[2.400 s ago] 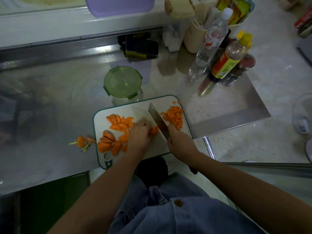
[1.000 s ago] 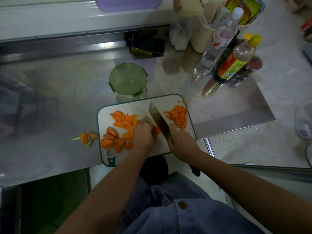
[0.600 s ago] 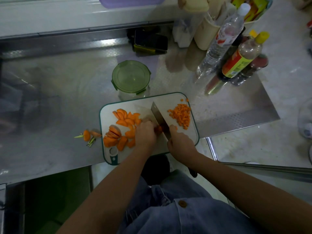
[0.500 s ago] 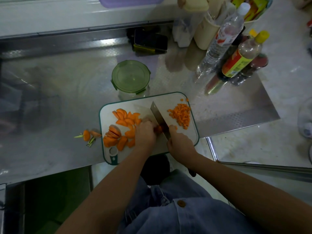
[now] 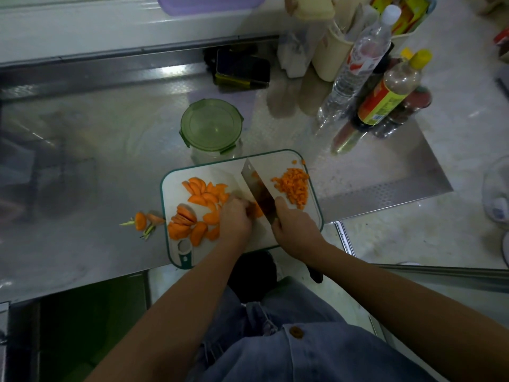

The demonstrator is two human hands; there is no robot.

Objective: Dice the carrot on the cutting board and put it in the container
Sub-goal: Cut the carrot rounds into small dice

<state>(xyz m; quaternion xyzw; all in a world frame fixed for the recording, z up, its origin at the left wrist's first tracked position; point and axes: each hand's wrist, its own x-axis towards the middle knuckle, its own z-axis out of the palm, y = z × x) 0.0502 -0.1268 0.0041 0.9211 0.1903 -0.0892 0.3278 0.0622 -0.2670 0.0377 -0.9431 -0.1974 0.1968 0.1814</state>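
Observation:
A white cutting board (image 5: pixel 281 161) with a green rim lies on the steel counter. Orange carrot slices (image 5: pixel 203 198) are heaped on its left half, and a pile of diced carrot (image 5: pixel 293 186) sits at its right. My left hand (image 5: pixel 235 217) holds a carrot piece (image 5: pixel 258 211) down with curled fingers, against the blade. My right hand (image 5: pixel 294 227) grips the cleaver (image 5: pixel 257 187), whose blade stands on the board between the two heaps. A round container (image 5: pixel 211 126) with a green lid stands just behind the board.
Carrot ends (image 5: pixel 143 220) with green stems lie on the counter (image 5: pixel 82 161) left of the board. Bottles (image 5: pixel 385 97) and a cup cluster at the back right. A dark phone (image 5: pixel 242 68) lies at the back. The counter's front edge runs under the board.
The cleaver keeps chopping at the piece under my left hand, which has crept slightly left. The diced pile and the slices stay put. The camera has shifted a little.

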